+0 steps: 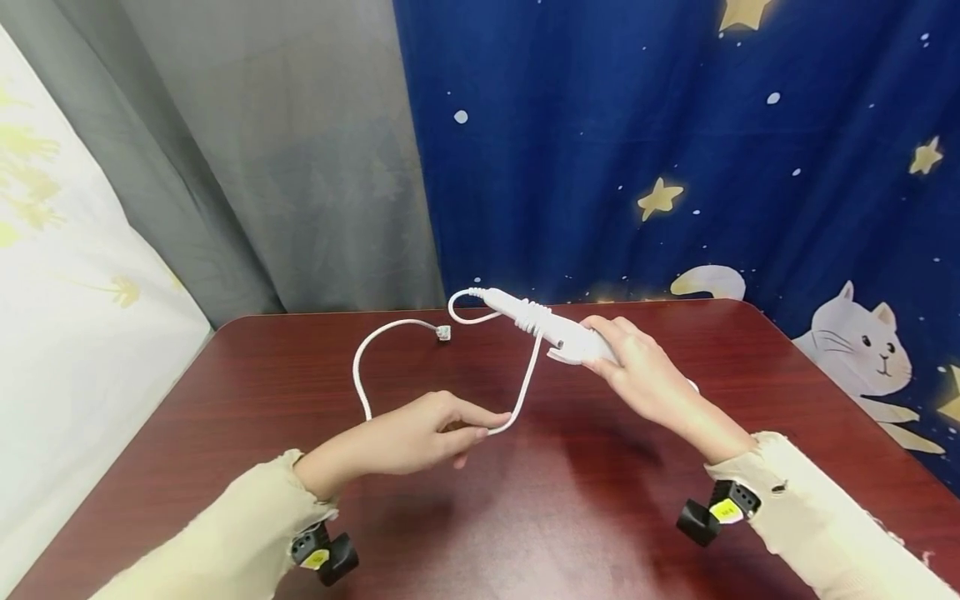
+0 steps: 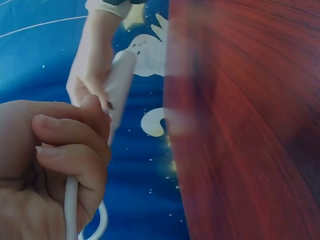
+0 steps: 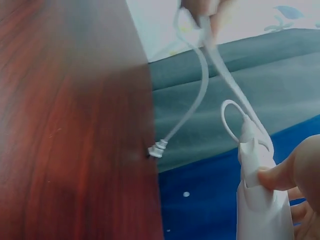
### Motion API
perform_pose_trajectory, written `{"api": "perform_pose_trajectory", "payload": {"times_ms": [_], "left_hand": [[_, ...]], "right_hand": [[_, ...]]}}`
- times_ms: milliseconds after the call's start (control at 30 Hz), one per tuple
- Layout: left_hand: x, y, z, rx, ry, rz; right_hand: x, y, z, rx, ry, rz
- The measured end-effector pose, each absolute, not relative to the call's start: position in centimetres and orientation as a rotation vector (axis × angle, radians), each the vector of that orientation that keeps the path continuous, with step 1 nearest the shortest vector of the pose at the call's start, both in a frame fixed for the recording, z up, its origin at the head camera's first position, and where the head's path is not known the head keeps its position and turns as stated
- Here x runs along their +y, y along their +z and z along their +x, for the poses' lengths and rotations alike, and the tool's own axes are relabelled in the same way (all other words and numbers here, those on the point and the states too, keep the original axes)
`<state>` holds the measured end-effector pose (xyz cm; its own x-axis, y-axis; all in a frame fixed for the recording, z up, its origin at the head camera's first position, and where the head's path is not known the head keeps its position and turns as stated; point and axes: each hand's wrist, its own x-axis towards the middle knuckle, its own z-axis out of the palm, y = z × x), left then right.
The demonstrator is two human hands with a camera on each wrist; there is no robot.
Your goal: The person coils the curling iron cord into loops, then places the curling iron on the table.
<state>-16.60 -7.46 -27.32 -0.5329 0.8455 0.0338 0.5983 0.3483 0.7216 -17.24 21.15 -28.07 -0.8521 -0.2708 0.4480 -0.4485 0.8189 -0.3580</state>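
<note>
My right hand (image 1: 637, 367) grips a white curling iron (image 1: 573, 340) by its thicker part, just past the small lever; the right wrist view shows the thumb (image 3: 280, 175) on top. Several turns of its white cord (image 1: 534, 315) are wound round the narrower handle, and a small loop stands out at the tail end. From the windings the cord runs down to my left hand (image 1: 420, 433), which pinches it between thumb and fingers. In the left wrist view the cord (image 2: 71, 205) passes through the curled fingers. Beyond that hand its loose length arcs to the plug (image 1: 443, 333).
A dark red wooden table (image 1: 300, 367) lies under both hands. Behind it hang a grey curtain (image 1: 315, 167) and a blue curtain (image 1: 562, 167) with stars and a cat. A white patterned cloth (image 1: 75, 250) hangs at the left.
</note>
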Motion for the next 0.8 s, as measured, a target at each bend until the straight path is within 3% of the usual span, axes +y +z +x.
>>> {"api": "perform_pose_trajectory", "payload": {"times_ms": [400,600,800], "left_hand": [[-6.2,-32.0,-20.2,2.222,1.255,1.034],[-5.4,-33.1,-22.2,2.143,1.358,0.859],[-5.2,-32.8,-23.6,2.062,1.449,0.840]], "right_hand": [[22.6,-26.1,-16.1,-2.670,0.907,0.651],[23.4,-25.6,-15.5,-2.677,1.055,0.864],[23.5,-25.5,-15.0,-2.706,1.047,1.087]]}}
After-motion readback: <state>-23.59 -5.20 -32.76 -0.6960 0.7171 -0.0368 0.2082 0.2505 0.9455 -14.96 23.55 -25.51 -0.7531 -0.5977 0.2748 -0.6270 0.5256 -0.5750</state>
